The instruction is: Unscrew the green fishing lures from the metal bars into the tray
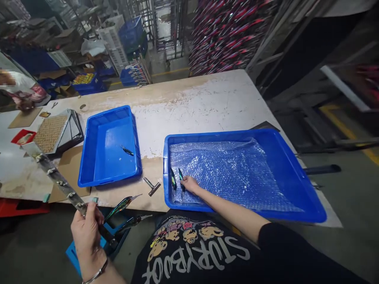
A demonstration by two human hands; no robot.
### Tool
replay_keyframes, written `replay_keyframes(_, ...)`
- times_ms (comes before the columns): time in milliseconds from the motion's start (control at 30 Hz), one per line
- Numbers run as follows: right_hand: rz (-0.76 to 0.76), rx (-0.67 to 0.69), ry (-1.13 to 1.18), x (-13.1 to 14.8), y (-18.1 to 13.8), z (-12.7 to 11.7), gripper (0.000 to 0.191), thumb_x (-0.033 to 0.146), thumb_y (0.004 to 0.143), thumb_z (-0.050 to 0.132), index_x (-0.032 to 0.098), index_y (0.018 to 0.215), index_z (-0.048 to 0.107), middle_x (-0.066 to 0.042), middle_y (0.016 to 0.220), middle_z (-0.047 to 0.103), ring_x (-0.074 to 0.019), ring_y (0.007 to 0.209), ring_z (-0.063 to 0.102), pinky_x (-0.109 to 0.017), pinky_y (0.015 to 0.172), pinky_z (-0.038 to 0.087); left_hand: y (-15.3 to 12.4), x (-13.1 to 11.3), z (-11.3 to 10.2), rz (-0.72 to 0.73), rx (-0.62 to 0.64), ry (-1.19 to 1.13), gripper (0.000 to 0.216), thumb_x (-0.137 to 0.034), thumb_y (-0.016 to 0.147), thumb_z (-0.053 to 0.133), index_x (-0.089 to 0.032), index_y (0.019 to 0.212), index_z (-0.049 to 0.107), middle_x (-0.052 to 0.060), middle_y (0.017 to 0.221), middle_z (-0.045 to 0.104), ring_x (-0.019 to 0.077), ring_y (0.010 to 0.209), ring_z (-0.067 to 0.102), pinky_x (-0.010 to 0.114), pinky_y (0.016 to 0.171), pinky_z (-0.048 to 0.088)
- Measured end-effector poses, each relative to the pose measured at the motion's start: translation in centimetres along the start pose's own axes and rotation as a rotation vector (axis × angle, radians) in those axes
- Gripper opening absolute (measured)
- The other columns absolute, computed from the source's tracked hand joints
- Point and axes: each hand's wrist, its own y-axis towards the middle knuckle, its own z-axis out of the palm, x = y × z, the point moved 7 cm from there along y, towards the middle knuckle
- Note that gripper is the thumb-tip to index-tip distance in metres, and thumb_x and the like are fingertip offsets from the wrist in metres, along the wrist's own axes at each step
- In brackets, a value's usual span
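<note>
My left hand is wrapped round a long metal bar with a row of small clips, tilted up to the left. Two dark fishing lures stick out from the bar's lower end: a green-sheened lure and a darker lure. My right hand pinches a slim green-black fishing lure at the left end of a big blue tray. Bubble wrap lines that tray. Beside the pinched lure, another lure lies on the wrap.
A smaller blue tray holds a dark lure. Between the trays lies a T-shaped metal tool. Farther left are a framed tan block panel and a red tray. A co-worker is at the far left.
</note>
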Motion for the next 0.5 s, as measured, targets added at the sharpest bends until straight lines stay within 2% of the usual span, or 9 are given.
replay_keyframes(167, 0.01, 0.015, 0.005, 0.3, 0.1, 1.6, 0.015, 0.028, 0.09, 0.06, 0.017, 0.099, 0.062, -0.002, 0.085, 0.071, -0.0124, 0.062, 0.061, -0.021, 0.057, 0.042, 1.6, 0.6, 0.7, -0.013, 0.005, -0.021, 0.037, -0.047, 0.075, 0.079, -0.019, 0.073, 0.054, -0.009, 0.048, 0.044, 0.0084, 0.038, 0.039, 0.023, 0.038, 0.033)
replay_keyframes(367, -0.069, 0.018, -0.055, 1.3, -0.4, 2.3, 0.013, 0.024, 0.088, 0.064, 0.017, 0.099, 0.064, -0.002, 0.082, 0.071, -0.015, 0.069, 0.065, -0.024, 0.068, 0.047, 1.8, 1.0, 1.7, -0.039, 0.078, -0.091, 0.034, -0.044, 0.076, 0.079, -0.019, 0.075, 0.055, -0.009, 0.049, 0.045, 0.0079, 0.038, 0.039, 0.022, 0.038, 0.034)
replay_keyframes(500, -0.161, -0.02, -0.087, 2.6, -1.8, 1.4, 0.02, 0.024, 0.088, 0.064, 0.015, 0.105, 0.063, -0.007, 0.089, 0.072, -0.0207, 0.084, 0.067, -0.028, 0.077, 0.047, 1.5, 0.8, 2.2, -0.05, 0.104, -0.162, 0.034, -0.043, 0.075, 0.08, -0.018, 0.076, 0.056, -0.01, 0.047, 0.045, 0.0076, 0.036, 0.038, 0.022, 0.037, 0.034)
